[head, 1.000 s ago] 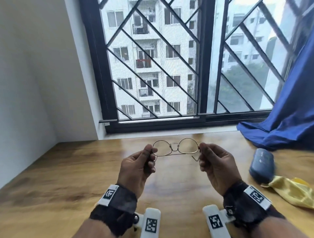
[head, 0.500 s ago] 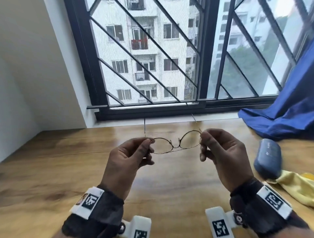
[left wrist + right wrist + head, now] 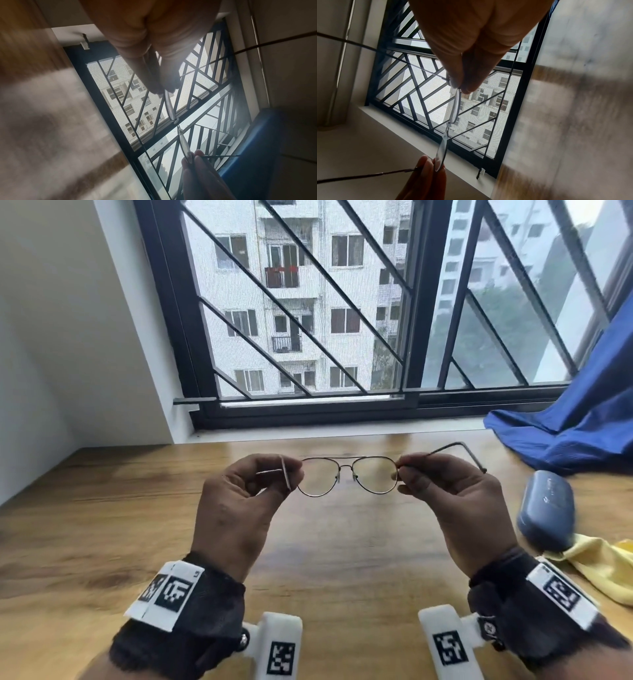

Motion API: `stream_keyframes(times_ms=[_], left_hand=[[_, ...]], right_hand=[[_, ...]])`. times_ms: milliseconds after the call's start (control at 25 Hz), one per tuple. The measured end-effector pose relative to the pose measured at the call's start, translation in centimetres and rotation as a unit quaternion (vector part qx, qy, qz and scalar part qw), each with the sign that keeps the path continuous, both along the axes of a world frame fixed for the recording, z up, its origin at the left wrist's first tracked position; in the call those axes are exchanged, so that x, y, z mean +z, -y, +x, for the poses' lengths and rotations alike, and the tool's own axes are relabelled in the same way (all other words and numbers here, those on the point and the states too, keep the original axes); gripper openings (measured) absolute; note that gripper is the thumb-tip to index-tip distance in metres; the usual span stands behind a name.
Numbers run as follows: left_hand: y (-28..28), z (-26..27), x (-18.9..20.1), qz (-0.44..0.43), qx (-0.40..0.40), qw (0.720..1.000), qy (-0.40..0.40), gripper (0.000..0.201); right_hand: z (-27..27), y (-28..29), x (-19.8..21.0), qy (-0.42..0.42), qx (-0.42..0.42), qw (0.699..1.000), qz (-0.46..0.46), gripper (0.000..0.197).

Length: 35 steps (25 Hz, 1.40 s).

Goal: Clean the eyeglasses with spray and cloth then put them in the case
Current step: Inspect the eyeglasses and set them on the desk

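Eyeglasses (image 3: 347, 474) held above table, left hand (image 3: 239, 501) and right hand (image 3: 459, 501) pinching outer lens rims

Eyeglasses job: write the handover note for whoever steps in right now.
Left hand pinches the left end of the eyeglasses; right hand pinches the right end. Glasses are held up above the wooden table, temples unfolded.
Blue case lies shut on the table at right, with the yellow cloth beside it. No spray bottle in view.
Done: cannot tell whether cleaning happened.
Left: confirm lenses are clean, fold the temples, open the case, put the glasses in.
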<state>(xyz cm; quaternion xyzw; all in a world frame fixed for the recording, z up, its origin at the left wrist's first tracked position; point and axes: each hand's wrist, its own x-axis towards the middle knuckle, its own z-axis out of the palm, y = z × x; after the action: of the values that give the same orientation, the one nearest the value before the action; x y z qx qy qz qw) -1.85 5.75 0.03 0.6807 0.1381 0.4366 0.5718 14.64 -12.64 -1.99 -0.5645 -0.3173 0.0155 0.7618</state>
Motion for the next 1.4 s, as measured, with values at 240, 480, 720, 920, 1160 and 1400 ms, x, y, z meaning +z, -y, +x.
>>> stream_keyframes(times_ms=[240, 480, 720, 920, 1160, 1400], left_hand=[[0.2, 0.1, 0.3, -0.022, 0.012, 1.000, -0.003, 0.015], [-0.1, 0.3, -0.2, -0.094, -0.002, 0.996, -0.004, 0.017], [-0.6, 0.7, -1.4, -0.210, -0.041, 0.967, -0.138, 0.033], [-1.0, 1.0, -2.2, -0.242, -0.071, 0.941, -0.225, 0.023], [-1.9, 0.7, -2.2, -0.219, -0.070, 0.931, -0.284, 0.017], [-1.6, 0.6, -1.6, -0.163, -0.080, 0.950, -0.254, 0.018]], right_hand=[[-0.1, 0.1, 0.3, -0.002, 0.011, 1.000, -0.016, 0.022], [-0.5, 0.1, 0.7, -0.060, 0.029, 0.997, -0.032, 0.023], [0.3, -0.3, -0.7, -0.216, 0.042, 0.968, -0.119, 0.019], [0.4, -0.8, -1.6, -0.273, 0.048, 0.947, -0.163, 0.007], [0.9, -0.5, -1.5, -0.225, 0.048, 0.940, -0.251, 0.018], [0.9, -0.1, -1.2, -0.177, 0.035, 0.926, -0.333, 0.014]])
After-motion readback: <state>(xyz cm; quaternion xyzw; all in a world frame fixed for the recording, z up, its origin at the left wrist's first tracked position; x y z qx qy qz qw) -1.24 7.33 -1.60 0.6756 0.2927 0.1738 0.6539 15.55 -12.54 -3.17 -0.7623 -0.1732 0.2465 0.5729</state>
